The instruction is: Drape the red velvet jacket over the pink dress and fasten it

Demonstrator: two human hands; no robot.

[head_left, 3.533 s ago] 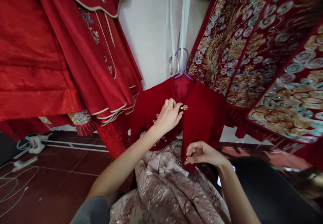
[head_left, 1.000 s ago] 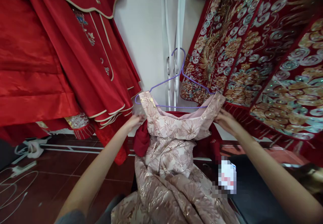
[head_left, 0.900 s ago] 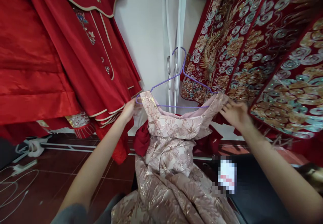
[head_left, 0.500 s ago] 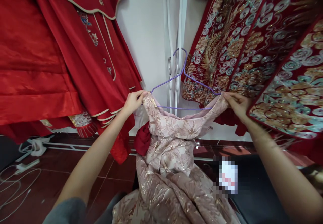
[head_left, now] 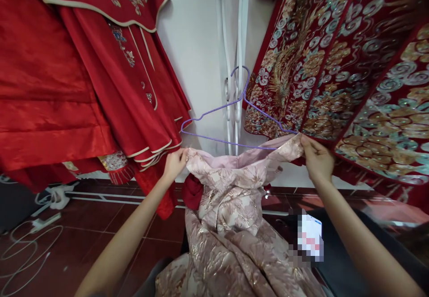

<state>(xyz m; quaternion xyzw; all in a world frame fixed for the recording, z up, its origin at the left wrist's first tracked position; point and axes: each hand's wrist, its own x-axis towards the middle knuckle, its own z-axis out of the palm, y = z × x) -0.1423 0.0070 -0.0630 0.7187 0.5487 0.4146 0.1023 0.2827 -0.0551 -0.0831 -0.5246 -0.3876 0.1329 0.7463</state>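
A pink brocade dress (head_left: 234,203) with gold floral patterning hangs down in front of me, a dark red fabric flower (head_left: 192,192) at its left side. My left hand (head_left: 176,165) pinches the dress's left shoulder edge, below the purple hanger (head_left: 214,139) and apart from it. That end of the hanger is bare. Closed on the right shoulder edge is my right hand (head_left: 317,156); there the hanger's right end still sits inside the dress's shoulder. The hanger's hook is up beside white metal poles (head_left: 239,33).
Red garments (head_left: 110,73) hang on the left, and red embroidered ones (head_left: 321,78) on the right. White cables (head_left: 23,248) lie on the dark red tiled floor (head_left: 90,243). A black surface (head_left: 338,252) at the lower right holds a partly blurred white item (head_left: 311,232).
My left hand has moved down with the left shoulder, which has come off the hanger's left end. The right shoulder has dropped slightly in my right hand.
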